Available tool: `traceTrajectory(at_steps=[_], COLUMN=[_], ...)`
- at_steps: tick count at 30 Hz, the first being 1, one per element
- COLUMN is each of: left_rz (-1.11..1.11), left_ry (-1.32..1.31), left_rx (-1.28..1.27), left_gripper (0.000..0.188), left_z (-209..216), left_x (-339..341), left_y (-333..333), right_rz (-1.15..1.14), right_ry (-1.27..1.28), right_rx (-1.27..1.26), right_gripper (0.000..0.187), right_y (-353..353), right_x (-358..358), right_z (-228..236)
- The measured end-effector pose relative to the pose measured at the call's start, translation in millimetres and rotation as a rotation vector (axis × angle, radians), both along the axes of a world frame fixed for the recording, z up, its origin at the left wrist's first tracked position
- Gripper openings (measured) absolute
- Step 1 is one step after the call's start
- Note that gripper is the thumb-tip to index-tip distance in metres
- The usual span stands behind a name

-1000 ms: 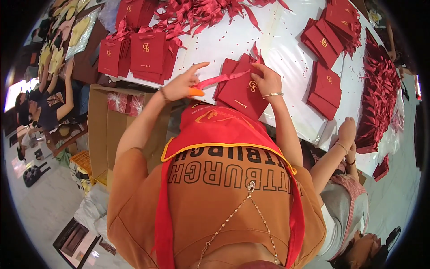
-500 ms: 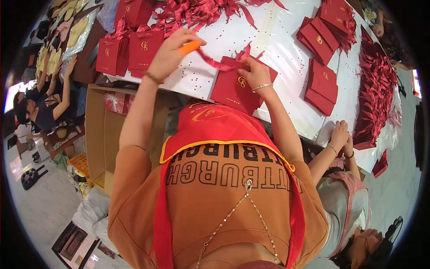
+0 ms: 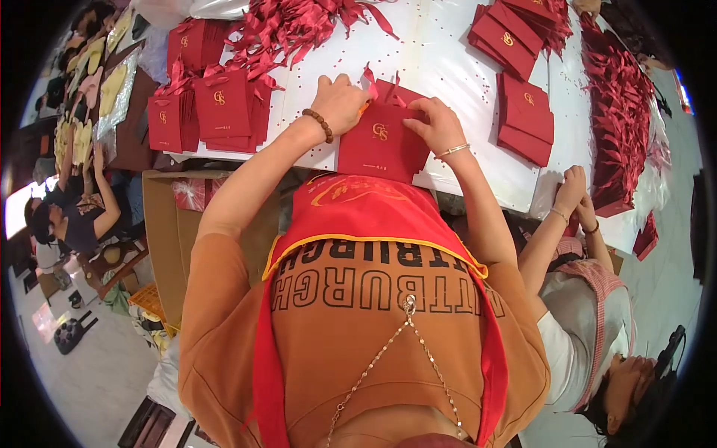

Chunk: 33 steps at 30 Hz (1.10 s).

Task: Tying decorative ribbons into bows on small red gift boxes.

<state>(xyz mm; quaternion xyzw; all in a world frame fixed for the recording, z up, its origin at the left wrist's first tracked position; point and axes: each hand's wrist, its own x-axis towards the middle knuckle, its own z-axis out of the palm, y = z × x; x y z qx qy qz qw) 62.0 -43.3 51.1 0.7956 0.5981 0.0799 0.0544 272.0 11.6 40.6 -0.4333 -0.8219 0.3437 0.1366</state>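
Note:
A red paper gift bag (image 3: 382,153) with a gold emblem lies at the table's near edge in front of me, on top of another red bag. My left hand (image 3: 340,106) is closed at its upper left corner. A sliver of an orange tool (image 3: 364,109) shows at those fingers, its kind hidden. Beside the fingertips a red ribbon (image 3: 370,81) stands up from the bag's top. My right hand (image 3: 438,125) grips the bag's upper right side between thumb and fingers.
Stacks of red bags stand at left (image 3: 222,104) and right (image 3: 526,119). Loose ribbons (image 3: 299,26) heap at the back, and a ribboned row (image 3: 620,112) runs along the right. A cardboard box (image 3: 168,224) is below the left edge. A co-worker's hands (image 3: 571,194) are at right.
My left hand has come right and down from the drawn-out ribbon to the bag's top corner, and the orange tool is now mostly hidden. The bag lies straighter; my right hand stays on it.

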Motion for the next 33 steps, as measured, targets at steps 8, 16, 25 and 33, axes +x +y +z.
traceTrajectory(at_steps=[8, 16, 25, 33], left_rz=[0.111, 0.096, 0.136, 0.477], left_ry=[-0.566, -0.47, -0.688, -1.126], left_rx=[-0.198, -0.265, -0.15, -0.398], left_gripper=[0.016, 0.019, 0.016, 0.014], left_z=[-3.8, -22.2, -30.0, -24.7], left_x=[32.8, 44.9, 48.8, 41.9], left_y=[-1.4, -6.1, -6.3, -10.1], right_rz=[-0.164, -0.156, -0.182, -0.235], right_ry=[0.192, 0.2, 0.298, 0.322], right_rx=[-0.336, -0.422, -0.348, -0.391], right_gripper=[0.028, 0.027, 0.026, 0.025], right_y=[0.8, 3.9, -2.0, -3.2], right_x=[0.7, 2.2, -10.4, -7.1], right_z=[-29.8, -17.7, -35.9, -36.3])
